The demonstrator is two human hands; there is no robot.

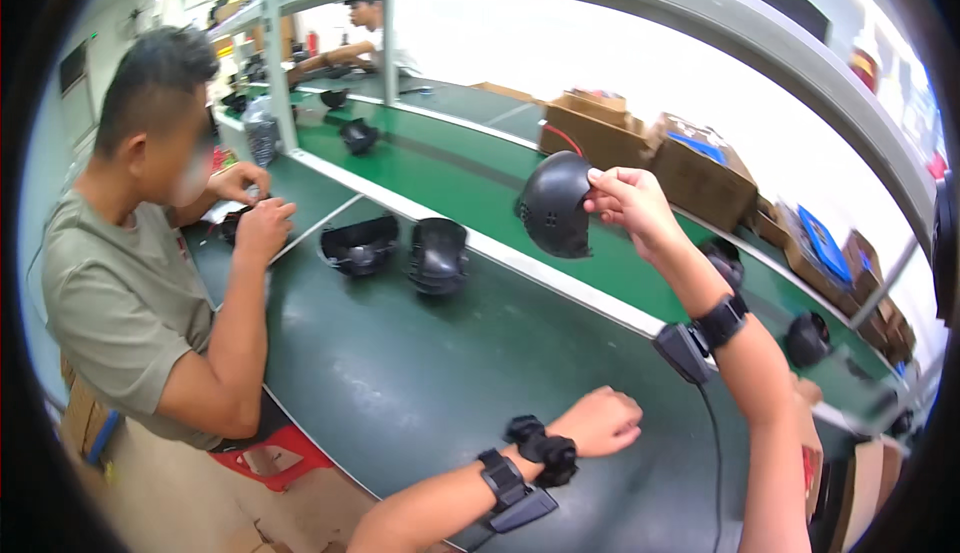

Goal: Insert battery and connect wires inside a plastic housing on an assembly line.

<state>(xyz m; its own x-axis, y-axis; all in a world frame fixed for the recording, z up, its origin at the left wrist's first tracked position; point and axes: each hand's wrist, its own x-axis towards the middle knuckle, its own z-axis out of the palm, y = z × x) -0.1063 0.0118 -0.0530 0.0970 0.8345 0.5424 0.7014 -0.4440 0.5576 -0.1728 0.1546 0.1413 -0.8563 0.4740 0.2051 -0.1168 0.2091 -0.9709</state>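
My right hand (635,208) is raised over the green conveyor belt and pinches the edge of a black rounded plastic shell (556,205) between thumb and fingers. The shell's curved side shows, with small slots in it. Lower down, my left hand (598,421) is over the dark green worktable (400,378), its fingers curled in and nothing visible in them. Both wrists wear black straps with small devices. Farther left on the table are a black open shell (360,246) and, beside it, another black shell (438,256), both apart from my hands.
A co-worker (150,243) sits at the left, both hands on a small dark part. More black shells (358,136) lie on the belt (420,158). Cardboard boxes (705,168) line its far side. A metal shelf frame (600,3) spans overhead. A cable (716,453) hangs from my right wrist.
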